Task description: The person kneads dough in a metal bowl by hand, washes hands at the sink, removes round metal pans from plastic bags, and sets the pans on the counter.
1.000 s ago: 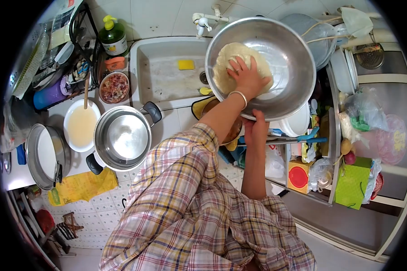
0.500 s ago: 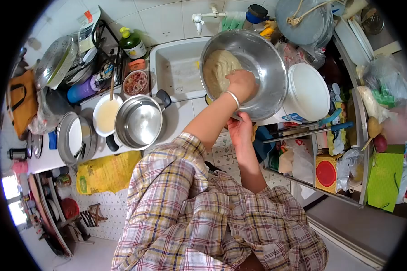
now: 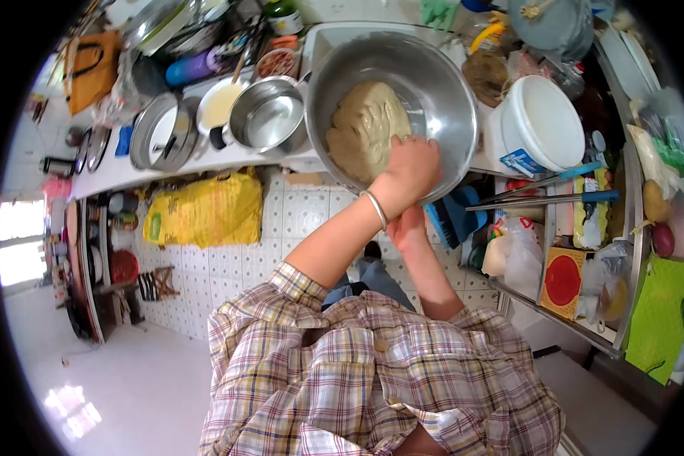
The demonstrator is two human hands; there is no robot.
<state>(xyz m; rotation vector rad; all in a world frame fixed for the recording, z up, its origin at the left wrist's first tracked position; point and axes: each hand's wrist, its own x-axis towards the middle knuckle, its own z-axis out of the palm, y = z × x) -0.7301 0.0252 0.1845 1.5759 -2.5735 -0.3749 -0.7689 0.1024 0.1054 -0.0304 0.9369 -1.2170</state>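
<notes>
A large steel mixing bowl [image 3: 450, 106] is tilted in front of me at the sink's near edge. Pale, sticky dough [image 3: 365, 125] fills its left side. My left hand [image 3: 412, 169], with a bangle at the wrist, reaches inside; its fingers are curled and pressed at the dough's right edge. Below the near rim, my right hand [image 3: 409, 224] holds the bowl from underneath. Its fingers are mostly hidden by the bowl and my left wrist.
Left of the bowl stand a steel pot [image 3: 267, 118], a dish of pale batter [image 3: 222, 105] and a steel pan [image 3: 159, 137]. A white bucket [image 3: 543, 125] is on the right, above blue-handled tools [image 3: 600, 196]. A yellow bag [image 3: 205, 209] lies below the counter.
The bowl has come closer to me, away from the sink, and my view has shifted. My left hand has moved from atop the dough to its right edge near the rim.
</notes>
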